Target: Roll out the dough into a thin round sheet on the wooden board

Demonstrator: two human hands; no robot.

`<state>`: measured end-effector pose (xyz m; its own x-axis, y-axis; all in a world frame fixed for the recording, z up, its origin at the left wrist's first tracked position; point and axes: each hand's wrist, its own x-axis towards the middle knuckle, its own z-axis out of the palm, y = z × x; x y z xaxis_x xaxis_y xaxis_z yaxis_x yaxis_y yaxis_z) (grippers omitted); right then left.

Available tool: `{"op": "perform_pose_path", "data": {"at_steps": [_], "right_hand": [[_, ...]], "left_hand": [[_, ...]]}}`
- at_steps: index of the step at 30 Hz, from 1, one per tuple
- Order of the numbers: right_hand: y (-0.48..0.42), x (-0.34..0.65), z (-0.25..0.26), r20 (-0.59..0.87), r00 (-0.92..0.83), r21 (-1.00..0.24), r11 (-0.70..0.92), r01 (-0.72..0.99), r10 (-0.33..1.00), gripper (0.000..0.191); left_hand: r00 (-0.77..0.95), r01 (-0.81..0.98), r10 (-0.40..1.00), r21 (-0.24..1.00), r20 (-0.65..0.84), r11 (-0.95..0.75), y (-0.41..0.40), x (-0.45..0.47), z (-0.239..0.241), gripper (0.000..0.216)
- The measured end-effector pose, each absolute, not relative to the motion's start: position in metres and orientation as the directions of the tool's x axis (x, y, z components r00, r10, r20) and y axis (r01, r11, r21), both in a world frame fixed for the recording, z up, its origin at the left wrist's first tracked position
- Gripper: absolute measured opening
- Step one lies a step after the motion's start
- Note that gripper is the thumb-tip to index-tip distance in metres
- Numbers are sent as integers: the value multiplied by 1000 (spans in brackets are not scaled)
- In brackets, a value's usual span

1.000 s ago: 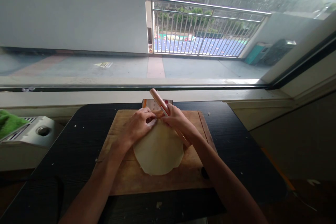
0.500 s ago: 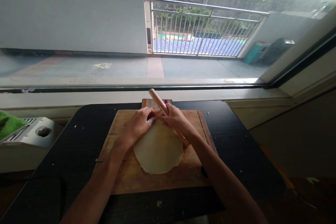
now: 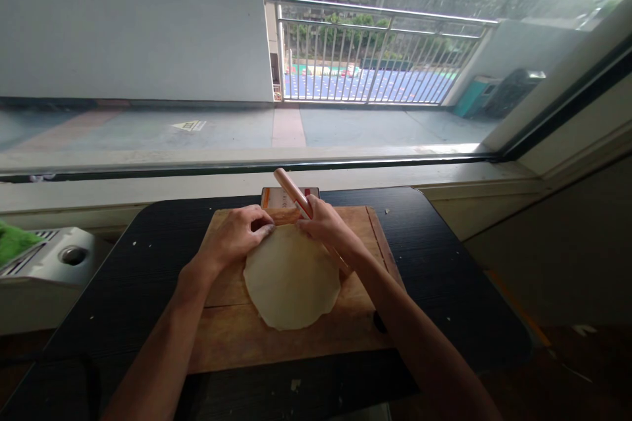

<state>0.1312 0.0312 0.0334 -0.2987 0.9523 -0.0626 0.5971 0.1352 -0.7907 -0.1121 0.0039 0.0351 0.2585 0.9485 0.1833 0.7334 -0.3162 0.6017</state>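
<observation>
A thin, pale round sheet of dough (image 3: 292, 283) lies on a wooden cutting board (image 3: 222, 342). My left hand (image 3: 239, 233) is at its upper left edge, fingers curled and thumb and fingertips close together on the rim; the exact grip is small in view. My right hand (image 3: 320, 220) is wrapped round a rolling pin (image 3: 289, 185), which slants from the far left toward the near right. The pin's near part runs under my right wrist and partly hides there. My right fingertips are close to the far edge of the dough.
The board rests on a black table (image 3: 434, 263) dotted with pale crumbs. Behind the board lies a flat printed item (image 3: 270, 197), partly covered. A window sill (image 3: 207, 187) borders the far side. At left stands a white appliance (image 3: 64, 263) with a green cloth (image 3: 14, 243).
My left hand has moved left, away from my right hand, along the dough's far edge. My right hand still holds the rolling pin. The whole view has shifted slightly.
</observation>
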Motion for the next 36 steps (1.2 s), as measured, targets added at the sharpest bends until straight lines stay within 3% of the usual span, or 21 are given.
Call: {"op": "perform_pose_path", "data": {"at_steps": [9,15,18,24,29,32,36], "right_hand": [[31,130,36,-64,-305,-786,140,603,950,23],[35,130,27,-49,-301,-793,146,592,952,24],[37,130,22,-70,-286,-788,122,603,956,24],[37,130,20,-33,-299,-805,152,573,954,31],[36,138,41,4,-331,-786,208,583,944,21],[28,151,68,77,-370,-677,321,662,926,19],[-4,162,96,138,-430,-404,447,798,892,21]], "left_hand": [[262,778,958,561,117,-281,5,-107,30,21],[112,896,992,438,-65,-72,8,-93,31,17],[4,910,997,414,-79,29,7,-88,30,13],[17,816,1000,577,12,-21,7,-96,17,9],[17,762,999,646,43,-41,9,-101,14,7],[-34,664,999,748,40,-7,9,-100,21,12],[-335,582,904,813,264,-21,8,-99,32,27]]}}
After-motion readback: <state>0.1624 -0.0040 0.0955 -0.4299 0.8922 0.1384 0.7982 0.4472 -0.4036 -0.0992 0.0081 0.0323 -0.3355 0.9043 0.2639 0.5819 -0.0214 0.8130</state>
